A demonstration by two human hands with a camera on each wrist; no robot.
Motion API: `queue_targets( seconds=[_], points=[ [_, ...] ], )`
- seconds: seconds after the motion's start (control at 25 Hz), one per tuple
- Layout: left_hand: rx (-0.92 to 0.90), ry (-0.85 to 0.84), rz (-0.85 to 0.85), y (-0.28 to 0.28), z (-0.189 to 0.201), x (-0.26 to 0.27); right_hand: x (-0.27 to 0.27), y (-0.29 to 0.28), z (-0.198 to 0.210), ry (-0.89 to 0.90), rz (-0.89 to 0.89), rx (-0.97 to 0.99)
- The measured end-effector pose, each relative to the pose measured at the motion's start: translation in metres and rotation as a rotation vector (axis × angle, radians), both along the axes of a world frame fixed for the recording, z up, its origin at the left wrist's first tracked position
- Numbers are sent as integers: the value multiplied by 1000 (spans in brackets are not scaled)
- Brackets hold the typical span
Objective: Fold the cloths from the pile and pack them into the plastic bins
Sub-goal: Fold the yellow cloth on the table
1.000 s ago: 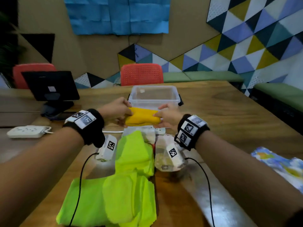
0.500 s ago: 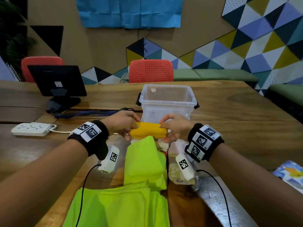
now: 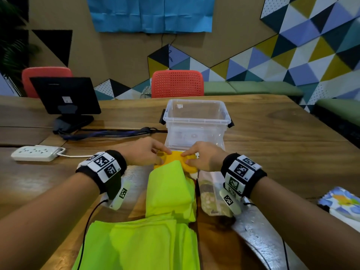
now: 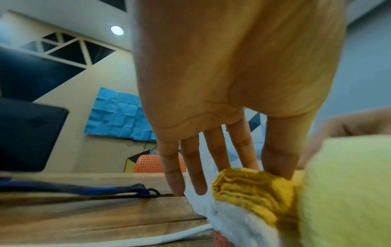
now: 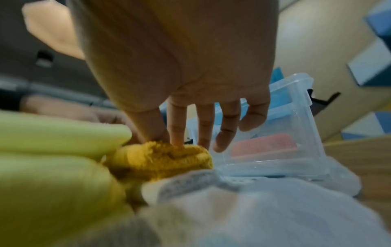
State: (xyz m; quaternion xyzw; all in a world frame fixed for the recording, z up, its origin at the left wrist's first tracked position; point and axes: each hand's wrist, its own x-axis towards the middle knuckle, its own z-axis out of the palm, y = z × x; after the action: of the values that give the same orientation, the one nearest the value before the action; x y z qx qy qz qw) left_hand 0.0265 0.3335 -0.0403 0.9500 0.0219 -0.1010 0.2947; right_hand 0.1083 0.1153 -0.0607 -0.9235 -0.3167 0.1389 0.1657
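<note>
Yellow cloth [image 3: 176, 159], folded thick, sits on the cloth pile mid-table, just short of the clear plastic bin [image 3: 196, 121]. L hand [image 3: 145, 152] pinches its left end, thumb w/ forefinger, other fingers straight; R hand [image 3: 204, 157] pinches the right end likewise. Fabric looks waffle-textured, soft, light, layered edges bulging; likely to spring open, so hold both ends, keep layers squeezed. Lime cloths [image 3: 167, 193] smoother, flat rectangles, nearer the front edge. Bin rigid, see-through, looks empty.

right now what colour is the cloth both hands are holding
Mustard yellow: the folded cloth shows best in the left wrist view.
</note>
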Motion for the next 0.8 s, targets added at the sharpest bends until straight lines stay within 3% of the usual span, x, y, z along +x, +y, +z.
queue_targets(
  seconds=[0.12, 0.36, 0.8],
  points=[
    [79, -7, -5, -10, 0, -1, -6, -2, -1, -56, 25, -39],
    [61, -93, 17, -19, 16, 0, -7, -7, 8, -3, -11, 156],
    [151, -223, 54, -35, 39, -12, -24, -25, 18, -13, -23, 260]
  ],
)
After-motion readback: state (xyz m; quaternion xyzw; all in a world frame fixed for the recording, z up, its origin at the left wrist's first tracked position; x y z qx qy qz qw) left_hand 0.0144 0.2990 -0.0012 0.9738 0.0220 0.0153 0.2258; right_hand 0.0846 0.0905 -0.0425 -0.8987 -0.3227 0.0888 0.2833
